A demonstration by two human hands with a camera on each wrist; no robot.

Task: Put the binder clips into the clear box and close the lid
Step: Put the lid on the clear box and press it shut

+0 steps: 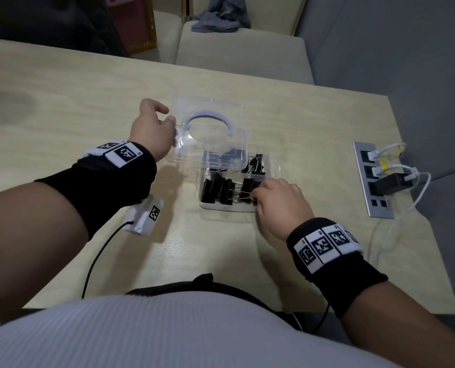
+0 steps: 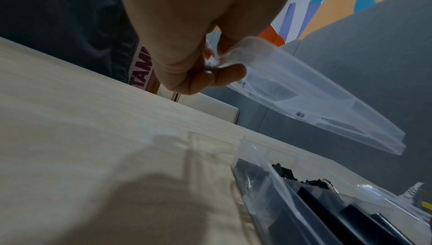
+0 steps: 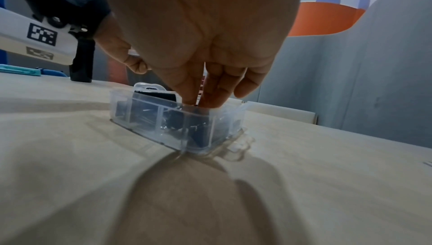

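A clear box (image 1: 222, 207) stands on the wooden table and holds several black binder clips (image 1: 218, 191). Its clear lid (image 1: 210, 139), with a pale ring handle, hangs tilted above the box's far left side. My left hand (image 1: 169, 115) pinches the lid's left edge; in the left wrist view the left hand (image 2: 216, 64) grips the lid (image 2: 327, 112) over the box (image 2: 268, 190). My right hand (image 1: 257, 194) reaches into the box's near right corner and pinches a clip's wire handle. In the right wrist view the fingertips (image 3: 191, 99) dip below the rim of the box (image 3: 149, 119).
A metal socket panel (image 1: 380, 208) with white cables and a black plug is set into the table at the right. A cushioned seat (image 1: 242, 54) with a grey cloth stands beyond the table's far edge. Bare tabletop lies to the left and in front of the box.
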